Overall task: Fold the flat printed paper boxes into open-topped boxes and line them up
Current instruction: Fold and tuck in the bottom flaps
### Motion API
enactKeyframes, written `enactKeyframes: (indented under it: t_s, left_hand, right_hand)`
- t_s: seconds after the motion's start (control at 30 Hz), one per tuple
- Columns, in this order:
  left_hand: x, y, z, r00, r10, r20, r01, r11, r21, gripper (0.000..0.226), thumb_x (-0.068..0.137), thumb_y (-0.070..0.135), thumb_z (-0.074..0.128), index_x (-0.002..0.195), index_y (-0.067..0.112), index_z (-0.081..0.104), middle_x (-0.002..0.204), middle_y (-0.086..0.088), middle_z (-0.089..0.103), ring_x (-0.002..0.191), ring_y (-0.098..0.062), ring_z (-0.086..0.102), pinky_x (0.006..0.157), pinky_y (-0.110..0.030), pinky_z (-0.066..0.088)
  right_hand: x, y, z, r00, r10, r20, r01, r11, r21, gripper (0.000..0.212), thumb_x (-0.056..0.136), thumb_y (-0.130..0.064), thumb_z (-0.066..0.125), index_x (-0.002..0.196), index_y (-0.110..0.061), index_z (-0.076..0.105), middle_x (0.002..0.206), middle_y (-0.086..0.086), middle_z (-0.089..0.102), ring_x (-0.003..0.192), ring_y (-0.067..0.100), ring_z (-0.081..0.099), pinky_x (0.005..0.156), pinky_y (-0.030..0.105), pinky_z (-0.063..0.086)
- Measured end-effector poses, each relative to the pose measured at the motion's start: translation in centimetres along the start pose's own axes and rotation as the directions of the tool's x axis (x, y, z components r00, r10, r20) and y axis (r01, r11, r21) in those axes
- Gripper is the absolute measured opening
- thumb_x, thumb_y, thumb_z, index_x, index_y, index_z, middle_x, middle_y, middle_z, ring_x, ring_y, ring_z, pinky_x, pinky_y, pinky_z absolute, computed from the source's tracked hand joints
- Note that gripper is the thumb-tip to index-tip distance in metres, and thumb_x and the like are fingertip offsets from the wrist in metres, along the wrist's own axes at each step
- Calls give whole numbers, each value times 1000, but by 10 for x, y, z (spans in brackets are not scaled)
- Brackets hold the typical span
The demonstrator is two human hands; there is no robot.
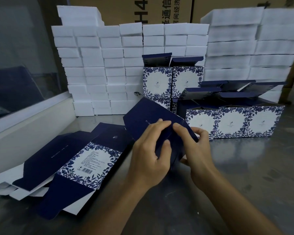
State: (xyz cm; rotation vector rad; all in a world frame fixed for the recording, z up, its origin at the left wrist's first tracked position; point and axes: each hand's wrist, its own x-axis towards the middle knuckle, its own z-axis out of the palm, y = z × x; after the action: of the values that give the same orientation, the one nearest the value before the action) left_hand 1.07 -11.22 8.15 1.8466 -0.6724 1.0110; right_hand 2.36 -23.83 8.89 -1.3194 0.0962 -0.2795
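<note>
2 hands on 1 navy box (148,119), held tilted above the table (244,167), part-formed. Left hand (148,150) curls round its near end, fingers pressing a flap; right hand (199,150) pinches the edge w/ thumb & forefinger, other fingers under it.

Risk, my guess: uneven pressure could crease a panel off its score line, or a flap springs back if either pinch slackens; a swing right could knock the finished row.

Count: 3 folded boxes (234,121) side by side in the front row, 2 (171,80) raised behind, more hidden between, so total unclear. Flat blanks (85,155) lie in a loose pile at left, no. unclear.
</note>
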Motion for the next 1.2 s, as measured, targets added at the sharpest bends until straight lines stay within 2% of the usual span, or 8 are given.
enactKeyframes:
  t_s: [0.13, 0.3, 0.47, 0.57, 0.7, 0.8, 0.97, 1.2]
  left_hand:
    - [2, 0, 3, 983, -70, -172, 91, 989, 117, 35, 86, 28, 61, 118, 15, 62, 123, 5, 60, 123, -15, 55, 104, -51, 41]
    - [12, -3, -9, 738, -665, -115, 584, 715, -384, 80, 58, 79, 60, 125, 39, 41, 131, 16, 39, 113, 13, 44, 86, -12, 40]
    - [16, -16, -13, 453, -865, 217, 787, 273, -554, 109, 37, 74, 80, 132, 44, 36, 130, 0, 58, 114, -25, 60, 90, -57, 54]
    - [18, -17, -13, 431, -839, 332, 765, 145, -627, 107, 40, 62, 90, 132, 45, 38, 124, -2, 64, 110, -30, 64, 78, -62, 56]
    - [16, -19, -12, 595, -787, 165, 684, 387, -619, 110, 42, 54, 92, 132, 46, 29, 127, 0, 62, 110, -18, 65, 93, -52, 55]
    - [14, -21, -13, 747, -664, -23, 607, 696, -384, 114, 42, 54, 88, 131, 55, 16, 137, 5, 49, 119, -10, 56, 103, -34, 47]
    - [7, -34, -16, 922, -351, -163, 359, 933, 23, 135, 46, 42, 95, 149, 37, 8, 143, 23, 21, 133, 7, 27, 104, 1, 20]
    - [0, -32, -13, 976, -187, -110, 210, 939, 273, 134, 52, 47, 91, 151, 31, 3, 150, 11, 19, 143, -25, 25, 113, -54, 35]
  right_hand:
    - [-2, -2, 2, 982, 187, 29, -189, 963, 192, 69, 62, -59, 80, 116, -24, 57, 105, 2, 72, 73, 13, 75, 55, 38, 59]
    - [0, 3, -2, 962, 257, 94, -274, 896, 350, 59, 71, -59, 73, 120, -27, 67, 109, 2, 76, 107, 31, 69, 77, 53, 60]
    - [-1, 13, -1, 963, 211, 170, -261, 891, 371, 44, 70, -57, 71, 105, -30, 76, 109, 3, 76, 103, 27, 73, 82, 56, 59]
    - [0, 16, -1, 965, 195, 174, -248, 891, 381, 42, 63, -57, 73, 95, -31, 79, 106, 2, 77, 98, 22, 75, 82, 56, 59]
    - [4, 14, 1, 964, 245, 103, -265, 911, 316, 58, 59, -51, 74, 112, -27, 68, 118, 0, 71, 114, 22, 64, 83, 45, 50]
    - [8, 11, -3, 999, 36, -40, -32, 996, 86, 26, 90, -33, 67, 114, -25, 61, 119, 0, 67, 112, 18, 63, 92, 48, 51]
    - [7, -1, -8, 985, -172, -29, 172, 985, -5, 29, 97, -35, 60, 82, -10, 59, 79, 1, 65, 69, 12, 62, 70, 31, 52]
    - [-1, 10, -1, 913, -310, 265, 354, 925, -139, 51, 91, -51, 50, 68, -6, 62, 62, 8, 63, 54, 12, 56, 52, 18, 43]
